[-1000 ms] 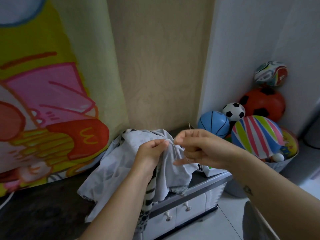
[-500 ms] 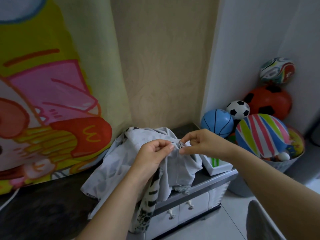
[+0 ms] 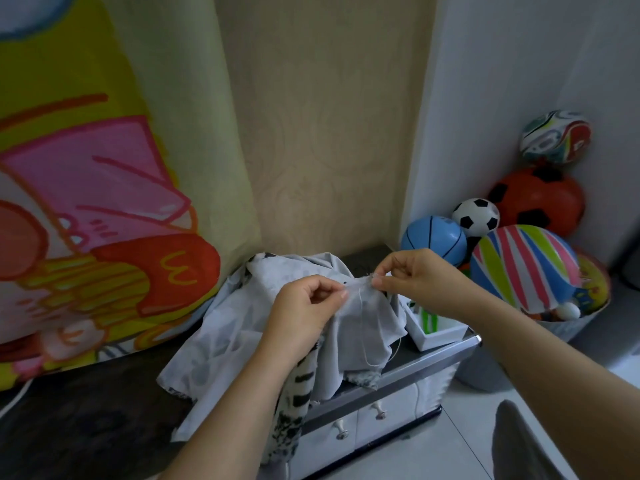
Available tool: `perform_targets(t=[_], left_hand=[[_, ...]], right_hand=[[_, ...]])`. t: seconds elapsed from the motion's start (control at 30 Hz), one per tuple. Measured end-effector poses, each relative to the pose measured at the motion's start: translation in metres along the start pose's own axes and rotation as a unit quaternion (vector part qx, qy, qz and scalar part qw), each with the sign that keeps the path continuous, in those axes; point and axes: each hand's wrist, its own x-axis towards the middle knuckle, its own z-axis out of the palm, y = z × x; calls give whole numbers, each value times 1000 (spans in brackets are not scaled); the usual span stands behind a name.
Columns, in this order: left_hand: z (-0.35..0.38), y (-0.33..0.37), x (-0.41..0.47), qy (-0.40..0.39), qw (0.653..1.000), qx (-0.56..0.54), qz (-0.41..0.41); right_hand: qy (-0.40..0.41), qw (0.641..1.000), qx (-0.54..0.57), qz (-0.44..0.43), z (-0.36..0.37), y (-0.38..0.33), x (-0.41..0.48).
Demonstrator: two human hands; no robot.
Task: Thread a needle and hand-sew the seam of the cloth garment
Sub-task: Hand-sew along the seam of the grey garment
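The garment (image 3: 367, 320) is thin grey cloth: light, limp, likely to slip and bunch. Best held by a pinch at the seam edge on both sides, kept taut. It is heaped on the desk (image 3: 433, 358) just left of the white box (image 3: 436, 336), with one fold lifted. Thread (image 3: 362, 334) hangs loose from the seam, fine and tangle-prone. Needle not made out. Left hand (image 3: 304, 306) is raised left of the box, grip pinching the cloth edge between thumb and forefinger. Right hand (image 3: 419, 282) is above the box, wrist bent down, grip pinching the seam; whether it holds the needle, cannot tell.
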Motion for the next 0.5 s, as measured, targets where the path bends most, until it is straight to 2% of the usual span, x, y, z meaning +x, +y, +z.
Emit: perform_targets(t=[0.17, 0.27, 0.37, 0.43, 0.5], left_hand=[[8, 0, 1, -13, 996, -37, -75], [7, -1, 1, -22, 994, -44, -95], [4, -2, 0, -25, 993, -33, -109], [4, -3, 0, -26, 993, -44, -110], [3, -4, 0, -24, 992, -53, -109]], right_hand=[[7, 997, -69, 32, 1, 5, 1], [44, 998, -11, 53, -3, -1, -3], [82, 995, 46, 27, -2, -12, -9], [29, 998, 27, 38, 0, -15, -12], [-89, 994, -9, 71, 5, -16, -17]])
